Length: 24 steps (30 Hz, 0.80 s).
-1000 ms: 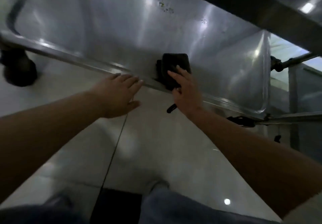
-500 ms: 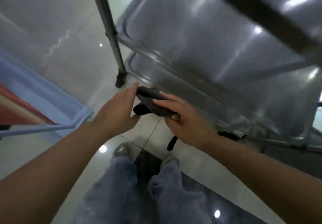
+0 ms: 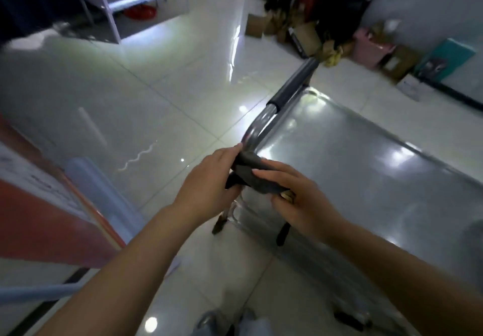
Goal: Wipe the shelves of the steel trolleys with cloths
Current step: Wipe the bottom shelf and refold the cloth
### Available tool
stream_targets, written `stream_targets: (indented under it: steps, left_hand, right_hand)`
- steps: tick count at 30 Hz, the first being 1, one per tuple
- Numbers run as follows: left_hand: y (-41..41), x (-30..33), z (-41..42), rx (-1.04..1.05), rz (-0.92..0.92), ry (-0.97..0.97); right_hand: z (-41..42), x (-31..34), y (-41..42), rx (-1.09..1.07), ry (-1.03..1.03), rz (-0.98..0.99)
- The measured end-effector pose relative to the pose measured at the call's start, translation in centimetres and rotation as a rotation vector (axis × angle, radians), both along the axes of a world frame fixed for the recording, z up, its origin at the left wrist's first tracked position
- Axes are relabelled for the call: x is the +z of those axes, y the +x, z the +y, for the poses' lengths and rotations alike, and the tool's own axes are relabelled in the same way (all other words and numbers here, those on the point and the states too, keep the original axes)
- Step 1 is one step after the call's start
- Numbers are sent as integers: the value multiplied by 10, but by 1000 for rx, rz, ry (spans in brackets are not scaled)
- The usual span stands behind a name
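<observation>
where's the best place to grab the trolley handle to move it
Grip the dark padded sleeve on the handle, not the bare curved steel at the corner. It is a straight stretch along the end of the top shelf, with open floor beside it, so come from that floor side and wrap the hand over the bar from above.

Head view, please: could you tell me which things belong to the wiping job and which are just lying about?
Job: dark cloth, held by left hand and right hand; steel trolley shelf.
Lying about: cardboard boxes, pink bin, red basin.
</observation>
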<state>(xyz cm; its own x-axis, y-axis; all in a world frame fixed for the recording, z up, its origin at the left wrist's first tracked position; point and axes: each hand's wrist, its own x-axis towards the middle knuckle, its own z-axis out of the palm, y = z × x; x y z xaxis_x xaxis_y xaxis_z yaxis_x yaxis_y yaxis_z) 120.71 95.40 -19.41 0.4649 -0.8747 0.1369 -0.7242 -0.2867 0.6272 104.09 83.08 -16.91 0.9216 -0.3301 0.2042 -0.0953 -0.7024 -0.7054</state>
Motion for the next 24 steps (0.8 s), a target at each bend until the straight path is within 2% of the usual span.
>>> stream_targets:
  steps: [5,8,10,17,21,22,24]
  left_hand:
    - [54,47,-35,33,-68,16]
    - [93,62,-57,37,-168,65]
    - [122,71,-70,57,-236,113]
    - [219,90,-102,124,-307,195]
    - [286,81,-135,147,-250,223]
    - [304,76,-147,155,-196,216]
    - [343,66,-175,175,60,147]
  right_hand:
    - [-42,43,61,90,-98,8]
    - [-85,64,101,122,-171,17]
    - [-113,77,128,117,-163,19]
    - [-183,95,224,71,-129,-19]
    - [-205,86,281,41,-67,-70]
    - [-210,83,297,40,-49,-88]
    - [-222,76,332,5,-26,-121]
